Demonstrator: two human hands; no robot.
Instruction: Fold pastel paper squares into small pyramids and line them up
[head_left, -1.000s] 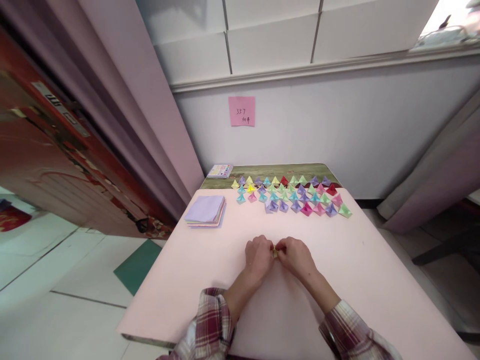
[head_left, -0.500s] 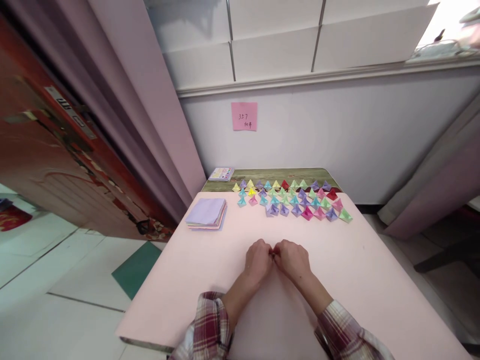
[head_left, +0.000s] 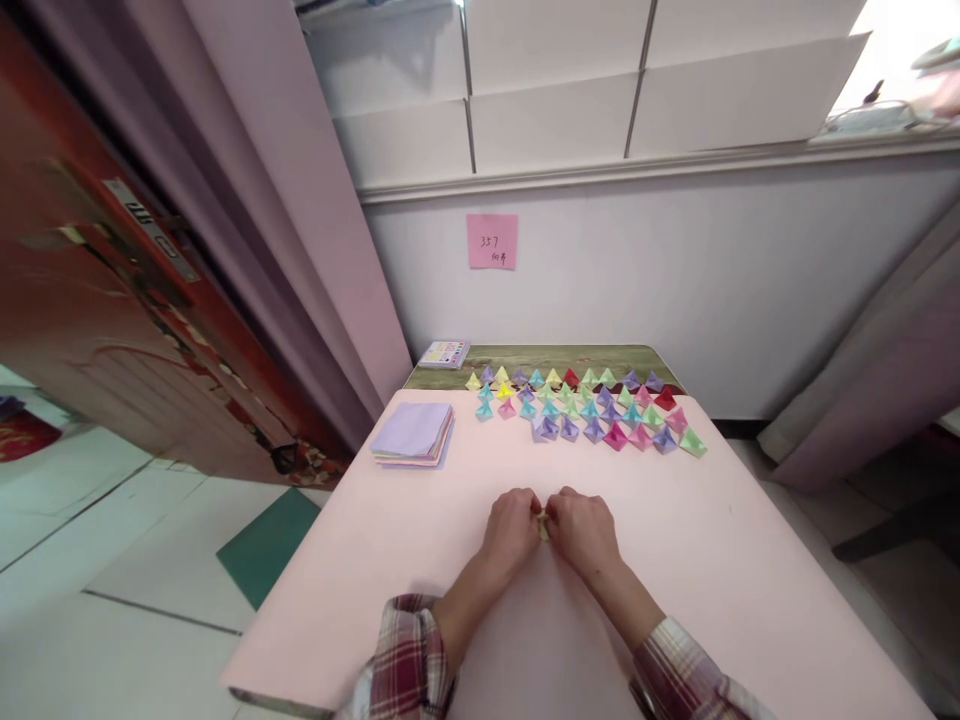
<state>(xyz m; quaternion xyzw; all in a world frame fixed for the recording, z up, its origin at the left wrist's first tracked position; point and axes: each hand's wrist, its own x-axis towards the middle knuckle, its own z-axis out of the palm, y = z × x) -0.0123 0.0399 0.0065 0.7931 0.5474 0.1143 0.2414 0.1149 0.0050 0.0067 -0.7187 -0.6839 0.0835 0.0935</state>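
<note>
Close together over the middle of the table, my left hand [head_left: 513,525] and my right hand [head_left: 583,527] pinch a small piece of yellowish folded paper [head_left: 544,527] between them. Most of the paper is covered by my fingers, so its full shape is hidden. Beyond my hands, several small folded paper boats [head_left: 594,430] in purple, green, blue, pink, yellow and red stand in rows. To the left lies a stack of square coloured paper [head_left: 412,430] with a purple sheet on top.
A pink cloth [head_left: 360,560] covers most of the wooden table [head_left: 517,355]. Behind the paper stack is a small printed packet [head_left: 444,354]. A pink note [head_left: 492,242] is stuck on the wall, and a green sheet [head_left: 268,545] lies on the floor at left.
My hands have moved slightly apart, and the yellowish paper between my fingertips now shows. The whole view has shifted a little; the boats and paper stack stay put.
</note>
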